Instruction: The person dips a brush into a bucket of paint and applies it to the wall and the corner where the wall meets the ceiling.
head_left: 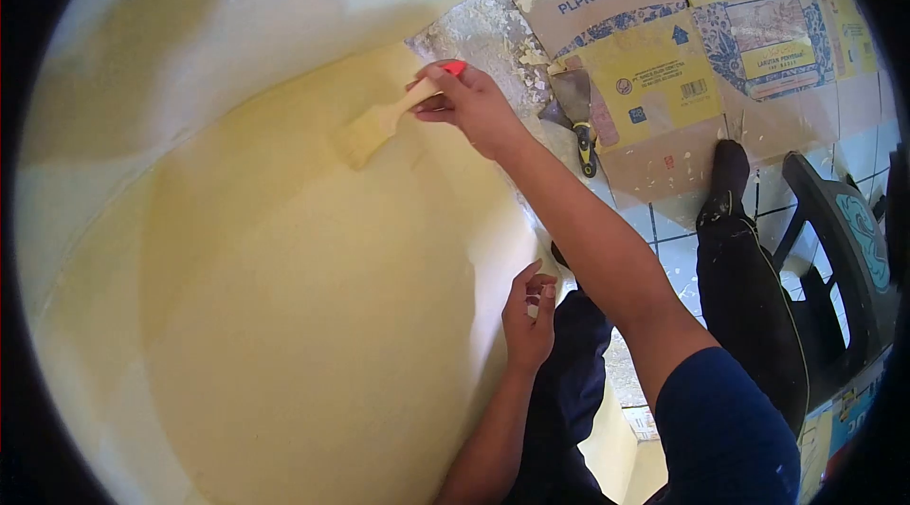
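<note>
My right hand grips a paintbrush with a pale wooden handle and a red end. Its wide, light bristles rest against or very near the cream-yellow wall, close to the edge where the wall meets a paler surface. My left hand hovers lower down beside the wall, its fingers curled in. Something small and whitish shows between those fingers, too small to name.
Flattened cardboard covers the tiled floor along the wall. On it lies a scraper with a black-and-yellow handle. A dark plastic chair stands at right, beside a black-clad leg. Crumbled plaster marks the wall's foot.
</note>
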`<state>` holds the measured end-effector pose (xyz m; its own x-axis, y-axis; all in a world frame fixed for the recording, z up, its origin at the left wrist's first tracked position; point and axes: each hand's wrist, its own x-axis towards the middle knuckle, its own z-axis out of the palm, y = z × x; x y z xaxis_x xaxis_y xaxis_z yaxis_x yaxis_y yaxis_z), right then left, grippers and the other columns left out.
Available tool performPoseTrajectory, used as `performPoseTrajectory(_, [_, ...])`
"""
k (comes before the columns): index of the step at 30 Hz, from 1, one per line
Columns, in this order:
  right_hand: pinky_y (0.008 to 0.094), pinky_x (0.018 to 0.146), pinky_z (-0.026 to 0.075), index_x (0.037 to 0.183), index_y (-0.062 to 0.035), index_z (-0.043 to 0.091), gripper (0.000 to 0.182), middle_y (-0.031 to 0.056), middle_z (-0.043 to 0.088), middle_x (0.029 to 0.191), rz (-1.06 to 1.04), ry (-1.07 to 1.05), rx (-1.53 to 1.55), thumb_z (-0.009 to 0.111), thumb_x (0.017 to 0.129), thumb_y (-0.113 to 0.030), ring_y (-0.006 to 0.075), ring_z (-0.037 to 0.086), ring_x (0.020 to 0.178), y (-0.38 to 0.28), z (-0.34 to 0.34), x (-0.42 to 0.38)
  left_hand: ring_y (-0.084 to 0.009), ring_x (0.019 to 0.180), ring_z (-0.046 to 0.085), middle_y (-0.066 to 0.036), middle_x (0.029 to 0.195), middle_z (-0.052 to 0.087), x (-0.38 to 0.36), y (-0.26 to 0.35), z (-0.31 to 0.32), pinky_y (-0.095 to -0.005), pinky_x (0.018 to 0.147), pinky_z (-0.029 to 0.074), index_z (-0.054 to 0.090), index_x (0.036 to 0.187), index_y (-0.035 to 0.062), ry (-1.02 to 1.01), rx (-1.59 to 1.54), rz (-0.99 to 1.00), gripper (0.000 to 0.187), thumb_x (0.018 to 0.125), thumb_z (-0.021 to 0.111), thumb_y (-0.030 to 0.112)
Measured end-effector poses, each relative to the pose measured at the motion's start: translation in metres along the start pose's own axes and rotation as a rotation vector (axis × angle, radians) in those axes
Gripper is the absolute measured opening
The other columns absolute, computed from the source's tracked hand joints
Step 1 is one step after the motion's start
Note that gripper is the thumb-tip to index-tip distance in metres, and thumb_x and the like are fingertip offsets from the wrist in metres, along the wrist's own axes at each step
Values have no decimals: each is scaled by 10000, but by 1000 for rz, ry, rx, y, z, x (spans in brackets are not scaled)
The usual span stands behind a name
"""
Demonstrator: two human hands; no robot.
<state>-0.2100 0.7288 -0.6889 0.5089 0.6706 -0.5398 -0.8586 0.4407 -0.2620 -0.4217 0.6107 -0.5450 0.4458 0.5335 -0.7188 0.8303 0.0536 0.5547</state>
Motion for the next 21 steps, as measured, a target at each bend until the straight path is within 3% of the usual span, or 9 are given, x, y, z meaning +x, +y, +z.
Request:
performPoseTrajectory(4, [288, 740, 565, 1038, -15, 642, 249, 83, 696, 932, -106, 200, -187, 583, 985, -251, 166, 684, 809, 31, -71, 42, -136, 937, 598, -65, 1037, 671, 4, 3, 1, -296, 828, 446, 523, 1306, 37, -10, -26, 13, 389, 990, 569, 258])
performPoseTrajectory(6, [298, 706, 541, 1018, -41, 666, 208, 90, 704, 858, -345, 399, -706, 605, 963, -232, 163, 681, 767, 31, -83, 50, -142, 948, 598, -67, 1039, 672, 5, 4, 2, -299, 835, 446, 520, 1311, 34, -29, -32, 31, 404, 989, 568, 274])
performPoseTrajectory(8, [311, 684, 520, 1022, -64, 670, 176, 100, 697, 825, -333, 384, -944, 626, 941, -213, 158, 671, 727, 25, -83, 39, -143, 947, 599, -71, 1039, 672, 5, 6, 1, -301, 836, 447, 519, 1311, 32, -31, -27, 15, 405, 988, 570, 269])
performPoseTrajectory(10, [237, 702, 507, 1053, -37, 660, 235, 37, 687, 904, -234, 266, -862, 612, 968, -252, 101, 648, 805, 26, -68, 37, -144, 947, 599, -75, 1040, 672, 6, 7, 1, -304, 837, 449, 519, 1312, 29, -27, -23, 7, 405, 986, 572, 265])
performPoseTrajectory(13, [263, 793, 553, 1087, -14, 622, 263, 68, 674, 997, -219, 150, -393, 581, 991, -255, 137, 662, 847, 9, -26, 28, -141, 948, 597, -80, 1033, 674, 3, 1, 2, -304, 835, 450, 522, 1310, 28, -27, -24, -2, 405, 982, 581, 259])
performPoseTrajectory(16, [294, 829, 571, 1114, -9, 596, 287, 89, 664, 1040, -132, 53, -199, 567, 999, -270, 166, 671, 875, -31, 26, 7, -140, 939, 600, -83, 1031, 675, 3, -5, 4, -301, 828, 453, 524, 1308, 27, -58, -3, -2, 402, 984, 582, 259])
performPoseTrajectory(18, [298, 824, 573, 1134, -16, 590, 308, 100, 664, 1053, -56, -229, 87, 570, 997, -291, 181, 679, 899, -39, 39, 3, -140, 920, 601, -85, 1035, 674, 4, -5, 4, -299, 819, 457, 524, 1308, 27, -53, -2, -21, 397, 987, 577, 252])
performPoseTrajectory(20, [296, 818, 575, 1165, -11, 571, 336, 108, 658, 1082, -60, -213, 68, 572, 996, -302, 188, 683, 907, -28, 24, 14, -143, 915, 604, -87, 1040, 674, 7, 1, 4, -300, 820, 460, 524, 1308, 25, -47, -8, -1, 393, 988, 573, 247])
performPoseTrajectory(21, [292, 812, 574, 1141, -11, 586, 325, 101, 667, 1051, -61, -87, -24, 572, 995, -301, 182, 684, 888, -18, 8, 22, -146, 911, 606, -88, 1045, 673, 9, 5, 3, -302, 822, 463, 523, 1308, 23, -37, -15, 22, 389, 989, 570, 241])
